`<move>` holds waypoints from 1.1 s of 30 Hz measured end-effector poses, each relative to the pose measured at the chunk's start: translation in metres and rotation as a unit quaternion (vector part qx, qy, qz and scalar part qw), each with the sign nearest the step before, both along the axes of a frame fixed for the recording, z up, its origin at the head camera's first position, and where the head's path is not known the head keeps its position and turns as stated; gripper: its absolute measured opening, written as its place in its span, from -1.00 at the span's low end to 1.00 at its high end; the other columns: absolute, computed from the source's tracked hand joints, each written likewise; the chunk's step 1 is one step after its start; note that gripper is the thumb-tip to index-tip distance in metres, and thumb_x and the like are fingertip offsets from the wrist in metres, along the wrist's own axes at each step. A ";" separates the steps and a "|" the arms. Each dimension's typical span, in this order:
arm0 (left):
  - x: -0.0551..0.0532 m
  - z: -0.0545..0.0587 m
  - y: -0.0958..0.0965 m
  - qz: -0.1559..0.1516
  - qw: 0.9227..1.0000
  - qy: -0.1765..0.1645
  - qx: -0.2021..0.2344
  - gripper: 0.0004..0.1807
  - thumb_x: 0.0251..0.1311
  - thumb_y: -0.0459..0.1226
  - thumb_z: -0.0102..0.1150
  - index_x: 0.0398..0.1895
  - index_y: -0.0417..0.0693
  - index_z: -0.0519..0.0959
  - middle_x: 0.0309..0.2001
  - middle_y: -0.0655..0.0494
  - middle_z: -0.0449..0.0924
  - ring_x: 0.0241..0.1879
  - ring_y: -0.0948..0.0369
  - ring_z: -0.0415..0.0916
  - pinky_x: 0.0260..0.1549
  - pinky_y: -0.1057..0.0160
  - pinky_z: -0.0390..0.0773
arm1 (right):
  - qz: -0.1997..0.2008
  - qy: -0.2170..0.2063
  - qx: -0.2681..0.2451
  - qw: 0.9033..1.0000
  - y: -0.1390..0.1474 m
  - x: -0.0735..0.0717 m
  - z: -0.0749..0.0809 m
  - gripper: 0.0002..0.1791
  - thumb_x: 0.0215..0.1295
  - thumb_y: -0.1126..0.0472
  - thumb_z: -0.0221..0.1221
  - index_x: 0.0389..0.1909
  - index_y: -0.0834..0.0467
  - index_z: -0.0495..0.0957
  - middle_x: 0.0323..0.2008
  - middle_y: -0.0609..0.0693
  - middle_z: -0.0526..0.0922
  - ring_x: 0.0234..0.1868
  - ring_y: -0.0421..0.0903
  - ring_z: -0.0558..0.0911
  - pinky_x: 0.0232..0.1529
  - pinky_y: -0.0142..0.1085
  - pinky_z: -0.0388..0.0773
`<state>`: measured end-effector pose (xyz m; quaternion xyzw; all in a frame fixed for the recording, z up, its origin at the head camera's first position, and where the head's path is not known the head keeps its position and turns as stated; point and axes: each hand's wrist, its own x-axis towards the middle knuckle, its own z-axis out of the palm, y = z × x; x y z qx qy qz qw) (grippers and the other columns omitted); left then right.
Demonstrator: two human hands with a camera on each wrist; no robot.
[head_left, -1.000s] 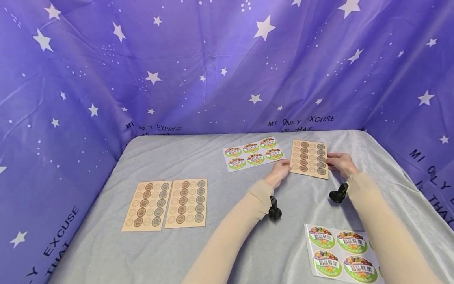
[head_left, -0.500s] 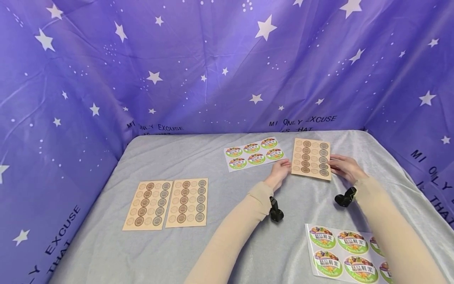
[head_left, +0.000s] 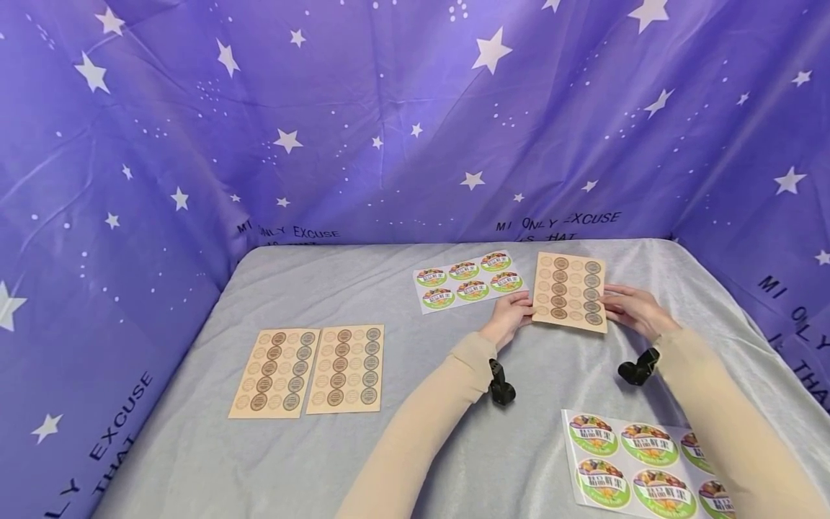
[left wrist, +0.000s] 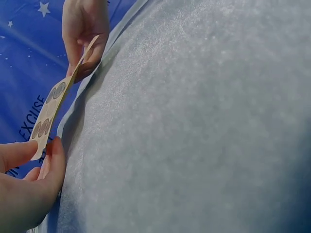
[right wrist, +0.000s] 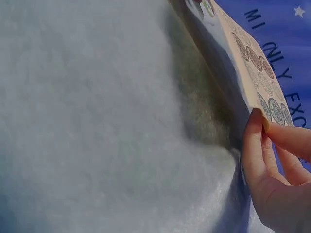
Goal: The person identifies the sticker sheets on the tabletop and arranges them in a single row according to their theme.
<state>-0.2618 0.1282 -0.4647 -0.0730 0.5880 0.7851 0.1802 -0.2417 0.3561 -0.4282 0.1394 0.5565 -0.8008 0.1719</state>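
Note:
A tan sticker sheet (head_left: 569, 292) with columns of round brown and grey prints is held between both hands at the back right of the table. My left hand (head_left: 508, 319) pinches its left edge near the lower corner, thumb over the front in the left wrist view. On the opposite side, my right hand (head_left: 638, 311) pinches the right edge, as the right wrist view also shows, with the fingers behind the sheet. The sheet is tilted up off the cloth and casts a shadow in the right wrist view. A white fruit-label sticker sheet (head_left: 447, 290) lies just left of it.
Two more tan sticker sheets, a left one (head_left: 243, 393) and a right one (head_left: 345, 369), lie side by side on the left. A larger fruit-label sheet (head_left: 616, 461) lies at front right, partly under the right sleeve. Grey cloth (head_left: 447, 375) covers the table; a purple star curtain (head_left: 389, 108) surrounds it.
The held tan sheet has shifted slightly right and tilted up a little more. My right hand has moved slightly right with it; the other sheets have stayed on the table.

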 end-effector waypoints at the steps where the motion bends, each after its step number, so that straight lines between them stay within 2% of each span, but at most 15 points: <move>1: 0.002 0.001 -0.001 0.003 1.000 -0.001 0.001 -0.60 -0.01 -0.59 0.06 -0.03 -0.27 0.48 -0.27 -0.07 0.57 -0.26 0.08 0.55 -0.29 0.22 0.58 | 0.002 0.002 -0.005 1.000 -0.001 0.001 0.000 -0.63 0.20 0.51 -0.05 -0.52 0.02 0.57 -0.50 -0.01 0.65 -0.41 -0.16 0.63 -0.30 -0.37 0.58; 5: 0.002 -0.002 -0.005 0.007 1.000 -0.004 -0.002 -0.63 -0.03 -0.58 0.10 -0.09 -0.23 0.53 -0.33 -0.02 0.60 -0.34 0.17 0.56 -0.37 0.29 0.58 | 0.012 0.009 -0.022 1.000 -0.005 0.003 0.002 -0.65 0.22 0.51 -0.07 -0.50 0.05 0.57 -0.48 0.01 0.65 -0.39 -0.15 0.63 -0.29 -0.35 0.58; 10: 0.006 -0.001 -0.013 0.004 1.000 -0.010 0.011 -0.65 -0.04 -0.60 0.08 -0.12 -0.27 0.54 -0.32 -0.09 0.61 -0.32 0.15 0.57 -0.32 0.27 0.59 | 0.018 0.013 -0.039 0.999 -0.011 0.007 0.004 -0.66 0.19 0.52 -0.04 -0.48 0.06 0.58 -0.47 0.05 0.65 -0.38 -0.12 0.63 -0.28 -0.33 0.58; 17: 0.011 0.005 -0.024 -0.013 1.000 -0.003 0.002 -0.64 -0.04 -0.61 0.07 -0.12 -0.27 0.54 -0.30 -0.14 0.61 -0.37 0.21 0.56 -0.37 0.30 0.59 | 0.021 0.005 -0.044 0.999 -0.016 0.011 0.005 -0.63 0.19 0.54 -0.06 -0.48 0.04 0.58 -0.46 0.04 0.64 -0.37 -0.12 0.62 -0.26 -0.32 0.58; 23: 0.018 0.010 -0.034 -0.020 1.000 -0.007 0.015 -0.63 -0.06 -0.62 0.07 -0.13 -0.27 0.54 -0.29 -0.15 0.60 -0.34 0.14 0.57 -0.33 0.25 0.60 | 0.029 0.007 -0.037 0.999 -0.022 0.017 0.008 -0.65 0.18 0.52 -0.03 -0.45 0.01 0.58 -0.43 0.03 0.64 -0.35 -0.12 0.62 -0.24 -0.32 0.58; 28: 0.023 0.013 -0.043 -0.029 0.999 -0.006 0.020 -0.63 -0.05 -0.61 0.07 -0.10 -0.27 0.53 -0.26 -0.16 0.60 -0.35 0.16 0.57 -0.32 0.25 0.59 | 0.032 0.014 -0.048 0.998 -0.029 0.022 0.011 -0.67 0.18 0.51 -0.01 -0.43 0.03 0.58 -0.41 0.03 0.65 -0.34 -0.11 0.62 -0.24 -0.32 0.58; 33: 0.028 0.015 -0.051 -0.024 1.000 -0.008 0.015 -0.63 -0.05 -0.60 0.08 -0.10 -0.27 0.53 -0.29 -0.16 0.60 -0.41 0.20 0.56 -0.34 0.25 0.60 | 0.033 0.012 -0.072 0.997 -0.037 0.024 0.013 -0.67 0.19 0.53 -0.05 -0.42 0.08 0.58 -0.41 0.06 0.65 -0.34 -0.09 0.63 -0.24 -0.29 0.58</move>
